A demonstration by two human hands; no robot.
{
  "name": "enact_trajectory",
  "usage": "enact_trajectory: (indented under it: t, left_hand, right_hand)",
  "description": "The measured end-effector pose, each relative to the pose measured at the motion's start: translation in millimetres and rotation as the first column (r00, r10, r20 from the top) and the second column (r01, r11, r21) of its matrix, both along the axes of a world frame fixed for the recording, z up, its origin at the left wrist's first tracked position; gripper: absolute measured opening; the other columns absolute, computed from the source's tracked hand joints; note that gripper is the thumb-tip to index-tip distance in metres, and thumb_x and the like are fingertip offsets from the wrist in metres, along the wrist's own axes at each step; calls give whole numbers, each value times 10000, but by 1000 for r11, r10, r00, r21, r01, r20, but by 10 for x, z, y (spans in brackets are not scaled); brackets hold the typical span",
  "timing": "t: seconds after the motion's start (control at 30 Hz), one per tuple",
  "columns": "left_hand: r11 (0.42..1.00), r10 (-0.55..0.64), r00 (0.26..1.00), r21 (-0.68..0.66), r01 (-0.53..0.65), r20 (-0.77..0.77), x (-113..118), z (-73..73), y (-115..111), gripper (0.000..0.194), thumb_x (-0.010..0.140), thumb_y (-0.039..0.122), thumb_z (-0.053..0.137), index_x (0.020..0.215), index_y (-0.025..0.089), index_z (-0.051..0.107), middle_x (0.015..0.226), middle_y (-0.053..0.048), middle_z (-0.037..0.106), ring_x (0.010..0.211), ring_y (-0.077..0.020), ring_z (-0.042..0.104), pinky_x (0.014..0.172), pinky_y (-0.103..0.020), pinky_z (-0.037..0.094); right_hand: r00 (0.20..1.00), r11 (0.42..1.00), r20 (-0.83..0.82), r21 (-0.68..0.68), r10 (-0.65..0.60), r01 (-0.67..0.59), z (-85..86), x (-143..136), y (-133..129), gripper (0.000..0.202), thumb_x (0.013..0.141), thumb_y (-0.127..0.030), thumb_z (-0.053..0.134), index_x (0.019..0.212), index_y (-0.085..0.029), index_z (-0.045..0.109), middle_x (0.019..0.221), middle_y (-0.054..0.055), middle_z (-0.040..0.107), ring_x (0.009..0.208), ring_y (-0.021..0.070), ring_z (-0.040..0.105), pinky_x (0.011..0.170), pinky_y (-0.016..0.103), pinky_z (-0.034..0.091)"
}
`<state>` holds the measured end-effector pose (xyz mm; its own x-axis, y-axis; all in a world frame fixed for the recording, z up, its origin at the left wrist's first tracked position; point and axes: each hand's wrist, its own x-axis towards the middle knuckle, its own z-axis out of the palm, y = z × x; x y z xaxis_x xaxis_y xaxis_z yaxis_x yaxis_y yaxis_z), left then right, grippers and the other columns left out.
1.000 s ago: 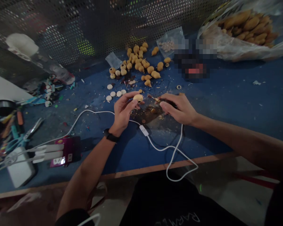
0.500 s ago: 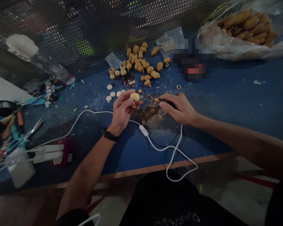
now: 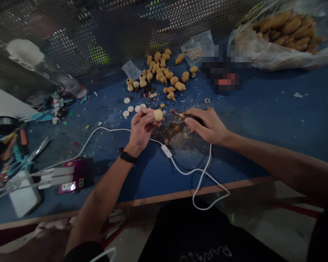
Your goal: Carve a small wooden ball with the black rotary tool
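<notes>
Between the thumb and fingers of my left hand [image 3: 141,127] is a small, pale, round gourd piece [image 3: 158,115], its smooth face turned up. My right hand [image 3: 209,125] is wrapped round a pen-like rotary tool [image 3: 182,116], whose thin metal shaft and reddish-brown tip point left at the gourd piece. A gap separates the tip from the piece. My palm hides most of the tool's body. Below the hands, shavings and a small brown gourd scrap [image 3: 177,128] lie on the dusty blue table [image 3: 153,174].
Small gourds [image 3: 164,71] are heaped behind my hands, with white discs [image 3: 130,108] nearer. A white cord with an inline switch [image 3: 166,151] loops over the front edge. Scissors [image 3: 39,149] and a purple power block [image 3: 76,176] sit left; a bag of gourds [image 3: 287,32] stands back right.
My left hand has tilted the gourd piece, bringing it slightly down and right, with more of its round face showing. My right hand and the rotary tool have hardly moved.
</notes>
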<state>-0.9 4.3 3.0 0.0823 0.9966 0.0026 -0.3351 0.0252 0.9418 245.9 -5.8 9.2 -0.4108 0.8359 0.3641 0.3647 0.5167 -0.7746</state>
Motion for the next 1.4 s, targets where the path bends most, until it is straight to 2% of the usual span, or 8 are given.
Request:
enact_trajectory:
  t: [0.23,0.5,0.67,0.8,1.03,1.17,1.4]
  left_hand:
    - [1000,-4,1000,-30,4,20,14,27,-13,301,763,367,822,985,229,671,839,21,754,787,-150,794,662,-221,599]
    - [1000,-11,999,-11,10,-49,25,22,-37,299,765,337,821,997,215,678,949,-8,791,852,-158,800,708,-237,619]
    - [998,-35,996,53,39,-79,39,-3,-46,337,777,371,865,1023,224,686,939,-2,784,897,-177,807,760,-273,653]
    - [994,-37,998,98,42,-52,44,-39,-34,404,733,353,919,1075,246,734,986,1,769,919,-180,801,804,-297,662]
    - [988,-4,991,155,25,-133,26,-101,-30,405,656,363,975,996,251,786,1072,-16,777,952,-151,732,853,-291,640]
    - [979,-19,983,194,55,-182,3,-131,-17,418,665,338,983,1030,257,795,1092,-23,782,999,-155,737,916,-300,608]
    - [971,-24,979,230,71,-203,13,-119,-24,352,709,330,968,1018,254,816,1102,-26,793,995,-154,753,926,-313,618]
  right_hand:
    - [1000,1000,0,-7,4,-4,7,-4,-6,306,1055,-434,509,995,-194,690,671,-12,621,671,162,606,629,297,412]
    - [1000,1000,5,-5,6,-6,21,-6,0,315,1057,-437,503,993,-192,690,639,-25,602,611,153,579,615,304,401]
    - [1000,1000,6,1,5,-5,14,-11,-3,319,1061,-441,497,934,-204,670,642,-23,599,609,152,569,610,303,397]
    - [1000,1000,5,-7,4,-4,2,-9,-1,311,1063,-448,505,971,-205,677,641,-24,602,616,154,574,612,304,408]
    - [1000,1000,2,-11,7,-7,12,-8,-2,303,1053,-432,507,983,-201,689,650,-18,611,628,164,595,617,306,417]
    - [1000,1000,-4,-1,2,-2,9,-12,0,289,1050,-422,518,976,-201,689,655,-19,616,629,163,597,624,305,412]
    - [1000,1000,1,-13,3,-3,-7,-9,2,298,1052,-436,509,992,-206,688,699,-4,652,685,174,628,636,304,432]
